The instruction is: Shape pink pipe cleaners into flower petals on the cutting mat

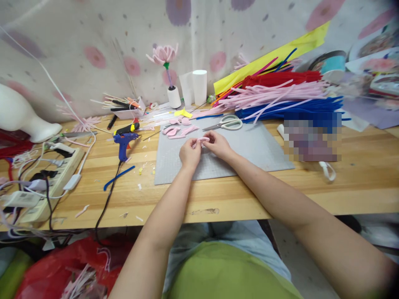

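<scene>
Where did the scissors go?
The scissors lie at the far edge of the grey mat, just beyond the right hand, beside the pink pipe cleaners.

just beyond the fingers lie white-handled scissors (227, 123) on the grey mat (249, 153), with loose pink petals (179, 131) beside them. well left of the fingers a blue glue gun (124, 141) rests on the bench (358, 182), a power strip (52, 174) farther left. far beyond and right, pink, red and blue pipe cleaners (280, 93) are piled.
</scene>
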A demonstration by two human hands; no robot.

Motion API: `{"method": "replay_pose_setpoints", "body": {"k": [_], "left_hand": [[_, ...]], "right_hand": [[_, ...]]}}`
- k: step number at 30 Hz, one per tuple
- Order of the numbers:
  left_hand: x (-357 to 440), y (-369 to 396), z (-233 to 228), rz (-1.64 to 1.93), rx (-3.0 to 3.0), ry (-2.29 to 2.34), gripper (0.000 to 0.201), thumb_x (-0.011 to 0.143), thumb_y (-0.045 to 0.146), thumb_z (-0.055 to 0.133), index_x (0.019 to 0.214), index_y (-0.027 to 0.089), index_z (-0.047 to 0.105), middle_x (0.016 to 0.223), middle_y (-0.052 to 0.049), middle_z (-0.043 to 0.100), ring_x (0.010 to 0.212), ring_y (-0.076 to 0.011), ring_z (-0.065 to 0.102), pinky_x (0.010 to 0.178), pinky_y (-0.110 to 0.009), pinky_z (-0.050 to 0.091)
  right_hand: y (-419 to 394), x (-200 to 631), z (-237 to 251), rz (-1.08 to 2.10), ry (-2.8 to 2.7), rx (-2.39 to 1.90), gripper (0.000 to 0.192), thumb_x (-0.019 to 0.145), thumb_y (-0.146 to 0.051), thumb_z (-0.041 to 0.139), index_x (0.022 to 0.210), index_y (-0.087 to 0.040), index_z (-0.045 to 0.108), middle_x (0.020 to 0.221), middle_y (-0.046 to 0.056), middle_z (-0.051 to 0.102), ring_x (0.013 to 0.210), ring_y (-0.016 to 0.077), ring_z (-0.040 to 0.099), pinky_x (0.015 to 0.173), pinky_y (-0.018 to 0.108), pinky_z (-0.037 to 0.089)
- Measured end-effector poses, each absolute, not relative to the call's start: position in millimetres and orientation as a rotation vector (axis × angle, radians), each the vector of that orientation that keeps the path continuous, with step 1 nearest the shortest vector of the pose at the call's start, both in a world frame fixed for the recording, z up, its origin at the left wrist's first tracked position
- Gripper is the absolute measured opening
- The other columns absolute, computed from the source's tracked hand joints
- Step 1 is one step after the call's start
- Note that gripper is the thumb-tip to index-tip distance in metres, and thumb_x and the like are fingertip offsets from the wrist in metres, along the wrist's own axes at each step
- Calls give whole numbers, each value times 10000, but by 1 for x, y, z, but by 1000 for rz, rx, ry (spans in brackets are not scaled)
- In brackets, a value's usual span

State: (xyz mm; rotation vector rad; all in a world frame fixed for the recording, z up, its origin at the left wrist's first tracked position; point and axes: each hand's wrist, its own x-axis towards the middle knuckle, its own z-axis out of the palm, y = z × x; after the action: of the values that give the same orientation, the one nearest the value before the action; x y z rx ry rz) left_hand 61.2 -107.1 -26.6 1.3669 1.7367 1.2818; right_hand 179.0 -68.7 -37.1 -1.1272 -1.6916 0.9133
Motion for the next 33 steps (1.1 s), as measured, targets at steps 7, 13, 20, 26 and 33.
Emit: {"method": "replay_pose_setpoints", "body": {"k": [7,13,20,26,33], "left_hand": [[57,-106,-27,1154,1483,1753,136,752,318,566,821,231,644,845,-24,682,831,-163,606,717,-241,426],[59,-105,-30,1192,1463,1775,152,751,324,564,826,220,645,804,-26,680,783,-155,614,697,-237,424],[61,-107,-27,1132,1521,1908,188,769,352,528,826,218,647,836,-21,690,795,-152,613,709,-237,418],[60,-108,-25,998,1625,1882,240,766,395,523,873,232,663,827,-20,696,752,-151,621,649,-239,414],[59,-104,-29,1135,1471,1679,179,735,324,552,779,181,650,673,-15,662,620,-121,593,623,-226,426]], "right_hand": [[-69,181,-37,1014,-1655,-1157,98,657,-265,535,699,-176,534,642,-17,550,597,112,480,573,238,385],[-67,176,-39,962,-1571,-1137,75,641,-246,515,688,-194,489,637,-33,519,598,113,470,575,241,386],[-72,176,-35,839,-1704,-1255,51,623,-211,495,639,-190,451,596,-44,485,566,104,427,554,236,317],[-72,178,-33,846,-1695,-1207,31,626,-197,490,653,-182,492,630,-30,515,613,114,459,592,238,346],[-71,174,-30,959,-1620,-1036,129,652,-208,485,761,-178,546,717,-11,574,652,120,511,614,239,406]]}}
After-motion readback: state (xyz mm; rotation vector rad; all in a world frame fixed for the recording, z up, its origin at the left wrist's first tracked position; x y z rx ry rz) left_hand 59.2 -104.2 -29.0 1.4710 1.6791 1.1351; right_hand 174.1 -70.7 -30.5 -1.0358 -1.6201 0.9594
